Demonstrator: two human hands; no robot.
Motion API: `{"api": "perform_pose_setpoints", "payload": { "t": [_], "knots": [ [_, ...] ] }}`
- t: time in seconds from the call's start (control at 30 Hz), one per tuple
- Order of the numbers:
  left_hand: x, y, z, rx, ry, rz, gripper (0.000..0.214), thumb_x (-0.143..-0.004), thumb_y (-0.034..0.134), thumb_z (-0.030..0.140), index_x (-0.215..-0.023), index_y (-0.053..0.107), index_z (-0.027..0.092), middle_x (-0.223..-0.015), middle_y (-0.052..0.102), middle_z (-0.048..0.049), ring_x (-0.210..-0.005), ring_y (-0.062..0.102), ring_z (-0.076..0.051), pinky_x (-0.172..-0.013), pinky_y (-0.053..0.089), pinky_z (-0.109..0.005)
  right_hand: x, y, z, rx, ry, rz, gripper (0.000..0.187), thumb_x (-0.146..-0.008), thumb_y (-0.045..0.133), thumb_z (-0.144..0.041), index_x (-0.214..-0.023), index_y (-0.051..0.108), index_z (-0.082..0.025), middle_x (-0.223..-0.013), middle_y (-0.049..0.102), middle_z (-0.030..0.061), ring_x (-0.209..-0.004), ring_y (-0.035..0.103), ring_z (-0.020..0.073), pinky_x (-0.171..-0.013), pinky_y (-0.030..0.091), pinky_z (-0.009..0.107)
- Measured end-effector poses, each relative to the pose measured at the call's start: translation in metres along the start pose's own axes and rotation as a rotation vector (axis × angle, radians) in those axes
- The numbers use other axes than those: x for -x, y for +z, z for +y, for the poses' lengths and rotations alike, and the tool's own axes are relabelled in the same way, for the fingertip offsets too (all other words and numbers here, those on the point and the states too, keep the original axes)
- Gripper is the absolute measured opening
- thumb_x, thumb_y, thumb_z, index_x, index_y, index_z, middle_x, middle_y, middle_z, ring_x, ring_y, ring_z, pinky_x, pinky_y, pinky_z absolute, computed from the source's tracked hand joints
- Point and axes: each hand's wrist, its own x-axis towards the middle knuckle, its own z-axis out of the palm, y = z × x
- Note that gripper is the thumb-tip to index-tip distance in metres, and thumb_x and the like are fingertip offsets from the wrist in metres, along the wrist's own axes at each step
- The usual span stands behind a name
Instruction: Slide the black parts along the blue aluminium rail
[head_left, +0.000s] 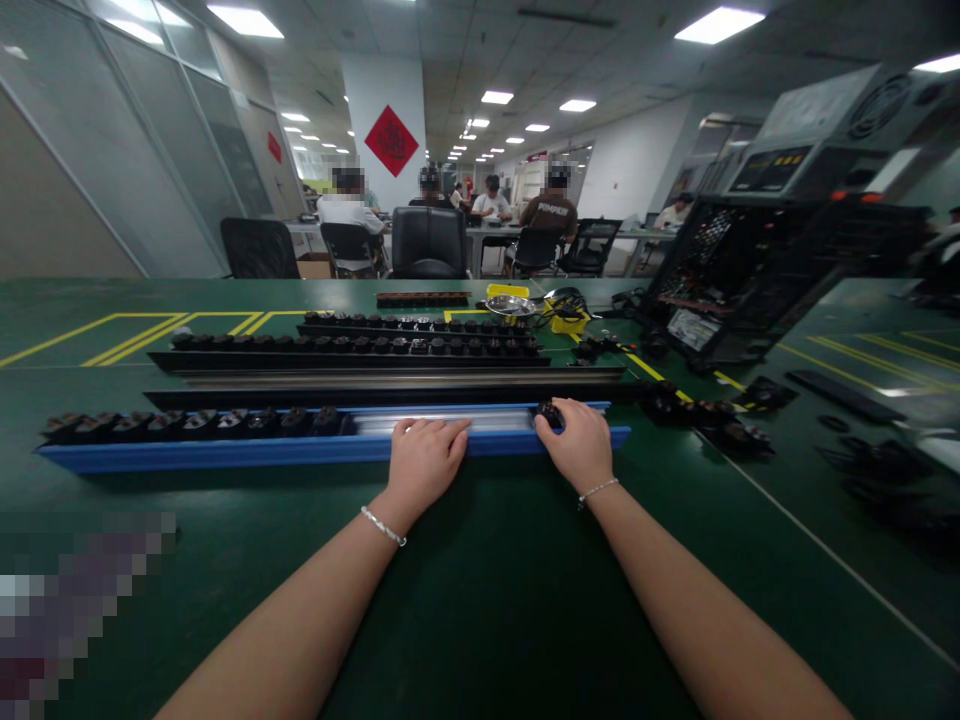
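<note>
A long blue rail (225, 453) lies across the green table in front of me, with a silver channel along its top. Several small black parts (195, 423) sit in a row in its left half. My left hand (422, 460) rests on the rail's middle, fingers curled over the silver channel, holding nothing I can make out. My right hand (579, 442) is at the rail's right end, fingers pinched on a small black part (550, 411) in the channel.
Behind the blue rail lie black rails (352, 360) filled with the same parts. Loose black parts (720, 425) are scattered at right, beside an open computer case (750, 280). A metal bowl (510, 305) and yellow items sit further back. People sit at far desks.
</note>
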Motion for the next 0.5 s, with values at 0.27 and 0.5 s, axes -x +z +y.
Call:
{"api": "perform_pose_setpoints", "payload": {
  "t": [0.27,0.5],
  "knots": [
    [0.0006,-0.0003,0.0001,0.001,0.003,0.001,0.038,-0.093,0.032,0.041,-0.115,0.062,0.034,-0.094,0.072,-0.0016,-0.090,0.060,-0.022,-0.086,0.030,-0.041,-0.0010,-0.0010,0.0001,0.021,0.013,-0.006,0.031,-0.081,0.049,-0.037,-0.098,0.065,-0.015,-0.105,0.067,0.0125,-0.102,0.057,0.0264,-0.092,0.039,0.040],
    [0.0002,-0.0004,0.0006,0.002,-0.007,-0.007,0.038,-0.093,0.033,0.041,-0.115,0.062,0.033,-0.095,0.072,-0.0024,-0.091,0.060,-0.021,-0.087,0.031,-0.041,-0.0010,-0.0030,0.0047,0.039,0.043,0.036,0.029,-0.080,0.048,-0.034,-0.096,0.065,-0.015,-0.102,0.067,0.0129,-0.098,0.058,0.0267,-0.089,0.040,0.040]
  ]
}}
